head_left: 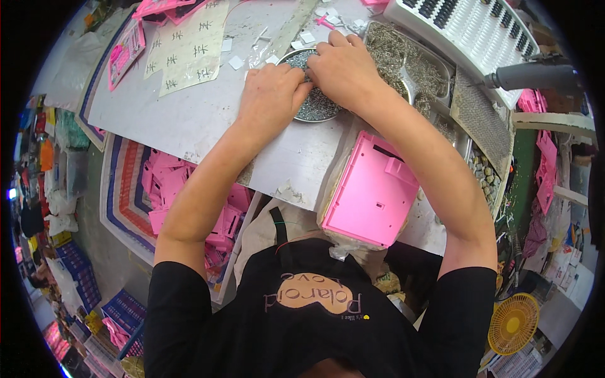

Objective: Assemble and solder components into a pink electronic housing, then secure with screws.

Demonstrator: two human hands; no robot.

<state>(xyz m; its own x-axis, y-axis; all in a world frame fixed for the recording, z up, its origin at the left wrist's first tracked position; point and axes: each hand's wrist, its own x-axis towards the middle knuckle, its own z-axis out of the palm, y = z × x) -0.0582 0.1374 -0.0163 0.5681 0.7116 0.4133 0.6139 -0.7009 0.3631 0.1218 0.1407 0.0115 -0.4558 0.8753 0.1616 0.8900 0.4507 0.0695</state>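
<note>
In the head view, both hands are at the round metal dish (pixel 315 120) on the table (pixel 296 170). The left hand (pixel 270 94) has curled fingers at its left rim; the right hand (pixel 345 69) bends its fingers over the small metal pieces (pixel 317 108) inside. I cannot tell if either one holds something. The step seems to be picking up these pieces; next, probably, a fine pinch is needed. The pink case (pixel 365 198) lies nearer the body, beside the right forearm.
</note>
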